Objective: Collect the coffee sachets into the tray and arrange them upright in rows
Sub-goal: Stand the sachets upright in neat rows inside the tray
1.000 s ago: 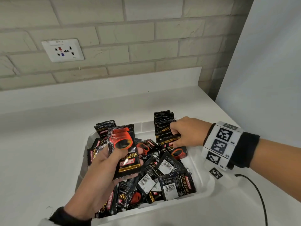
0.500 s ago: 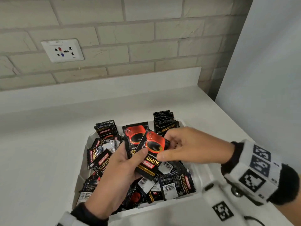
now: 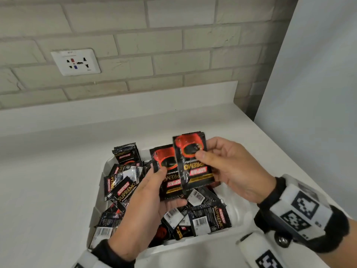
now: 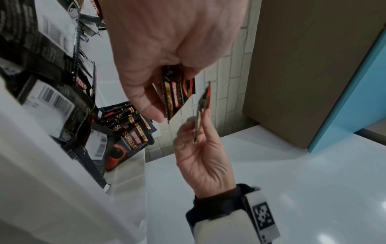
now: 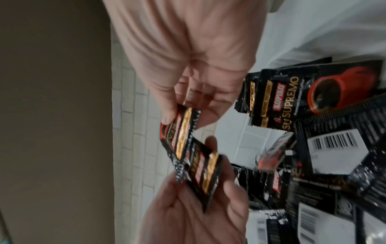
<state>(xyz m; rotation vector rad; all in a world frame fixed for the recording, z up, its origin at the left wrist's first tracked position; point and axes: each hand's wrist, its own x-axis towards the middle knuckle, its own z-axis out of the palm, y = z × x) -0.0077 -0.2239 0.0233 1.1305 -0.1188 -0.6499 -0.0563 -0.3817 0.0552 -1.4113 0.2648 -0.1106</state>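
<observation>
My right hand (image 3: 233,171) now pinches a sachet (image 3: 193,161) lifted from my left hand (image 3: 146,200), which grips another | next: stand it in tray (image 3: 241,219).

Both hands are raised close together above the tray, palms turned toward each other. The left hand (image 3: 152,196) comes up from the near edge, thumb pressed on the face of a sachet (image 3: 164,167) lying across its fingers. The right hand (image 3: 231,171) reaches in from the right edge, pinching a second sachet (image 3: 193,163) between thumb and fingers; both wrists wear bands.
</observation>
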